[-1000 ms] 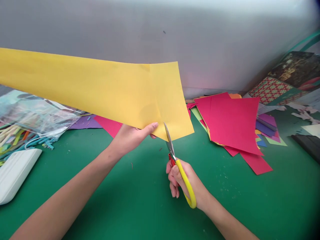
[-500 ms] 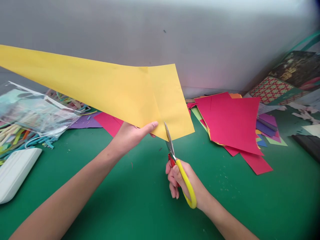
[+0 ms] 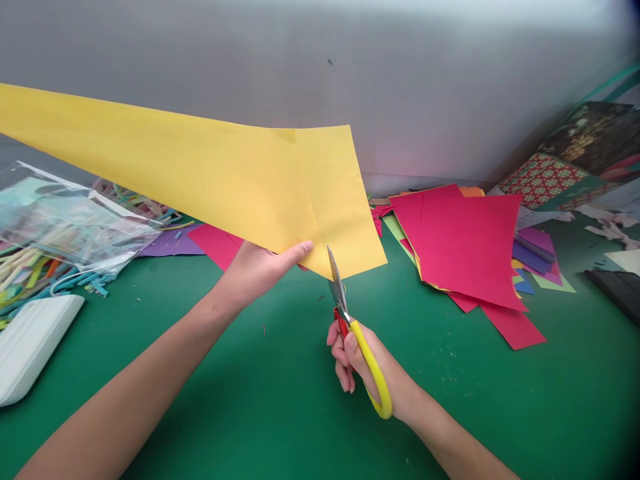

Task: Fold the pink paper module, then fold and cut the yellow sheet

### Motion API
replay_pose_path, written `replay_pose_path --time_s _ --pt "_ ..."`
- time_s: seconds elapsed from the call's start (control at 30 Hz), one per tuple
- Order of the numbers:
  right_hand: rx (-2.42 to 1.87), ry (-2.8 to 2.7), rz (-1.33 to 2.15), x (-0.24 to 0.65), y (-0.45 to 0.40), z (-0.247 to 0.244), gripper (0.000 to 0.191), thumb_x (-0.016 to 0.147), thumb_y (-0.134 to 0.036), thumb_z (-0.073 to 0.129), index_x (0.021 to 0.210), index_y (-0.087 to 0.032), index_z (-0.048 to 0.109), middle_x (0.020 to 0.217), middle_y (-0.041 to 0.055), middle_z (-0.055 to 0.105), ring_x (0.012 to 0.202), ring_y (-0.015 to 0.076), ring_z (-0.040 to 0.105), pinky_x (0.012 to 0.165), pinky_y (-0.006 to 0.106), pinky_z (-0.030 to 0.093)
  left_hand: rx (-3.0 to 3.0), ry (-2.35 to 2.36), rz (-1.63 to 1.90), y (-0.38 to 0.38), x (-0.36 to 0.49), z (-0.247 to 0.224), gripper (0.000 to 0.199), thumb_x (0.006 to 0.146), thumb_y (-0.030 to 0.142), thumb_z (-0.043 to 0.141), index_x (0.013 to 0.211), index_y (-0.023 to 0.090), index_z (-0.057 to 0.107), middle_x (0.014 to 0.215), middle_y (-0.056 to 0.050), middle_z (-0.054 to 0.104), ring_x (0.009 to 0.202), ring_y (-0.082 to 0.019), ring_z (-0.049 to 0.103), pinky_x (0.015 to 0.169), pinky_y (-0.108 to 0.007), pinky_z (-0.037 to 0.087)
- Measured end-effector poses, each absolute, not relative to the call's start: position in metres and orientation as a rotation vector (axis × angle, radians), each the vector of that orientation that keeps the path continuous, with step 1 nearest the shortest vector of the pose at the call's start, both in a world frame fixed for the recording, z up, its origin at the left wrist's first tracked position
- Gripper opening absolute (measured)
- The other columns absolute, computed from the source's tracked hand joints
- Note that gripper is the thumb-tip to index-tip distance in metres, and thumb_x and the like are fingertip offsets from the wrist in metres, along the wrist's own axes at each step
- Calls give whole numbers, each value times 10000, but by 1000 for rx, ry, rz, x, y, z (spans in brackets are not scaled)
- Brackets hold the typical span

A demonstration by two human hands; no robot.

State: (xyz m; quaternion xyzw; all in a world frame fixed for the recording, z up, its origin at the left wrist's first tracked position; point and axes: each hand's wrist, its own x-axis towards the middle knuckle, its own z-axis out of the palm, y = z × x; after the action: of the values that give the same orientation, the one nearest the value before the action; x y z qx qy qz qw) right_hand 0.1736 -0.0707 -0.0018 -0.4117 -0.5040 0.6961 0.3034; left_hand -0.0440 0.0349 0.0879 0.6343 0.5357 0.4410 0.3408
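Note:
A long sheet of yellow paper point(image 3: 240, 177) stretches from the left edge to the middle, raised above the table, with a crease near its right part. My left hand point(image 3: 263, 267) pinches its lower edge, thumb on top and fingers mostly hidden underneath. In my right hand point(image 3: 363, 357) is a pair of scissors point(image 3: 373, 363) with one yellow and one red handle. Their blades point up and away from me, one above the paper and one below it, at the lower edge just right of my left thumb.
Red paper sheets point(image 3: 465, 247) lie stacked at the right on the green table point(image 3: 240, 413). To the left are a clear plastic pouch point(image 3: 75, 220), a heap of coloured strips point(image 3: 30, 280) and a white device point(image 3: 37, 347). A grey wall point(image 3: 425, 87) rises behind.
The yellow paper and my left hand have shifted slightly up and left. The scissors have moved slightly left with my right hand, their blades still at the paper's lower edge.

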Motion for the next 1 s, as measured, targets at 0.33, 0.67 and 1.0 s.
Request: replay_pose_path --time_s 0.33,0.67,1.0 --pt "-1096 -1291 1849 173 -70 -1 533 993 -737 473 991 -205 510 667 -78 439 431 73 476 418 204 389 1680 1427 1087 31 -42 95 260 868 451 754 1052 267 750 1084 -59 808 1243 -333 686 1061 -443 572" --pt "-1105 -1249 1860 172 -70 7 544 976 -749 496 952 -205 502 627 -90 439 398 67 481 388 184 381 1578 1379 1096 27 -36 95 245 868 458 761 973 238 744 1033 -56 808 1150 -303 719 991 -395 591" --pt "-1088 -1223 1840 171 -71 4 533 981 -741 497 947 -209 496 630 -96 417 397 65 480 382 185 372 1532 1223 900 24 -32 92 313 899 469 729 828 165 720 797 -53 767 770 -228 740 728 -320 594"
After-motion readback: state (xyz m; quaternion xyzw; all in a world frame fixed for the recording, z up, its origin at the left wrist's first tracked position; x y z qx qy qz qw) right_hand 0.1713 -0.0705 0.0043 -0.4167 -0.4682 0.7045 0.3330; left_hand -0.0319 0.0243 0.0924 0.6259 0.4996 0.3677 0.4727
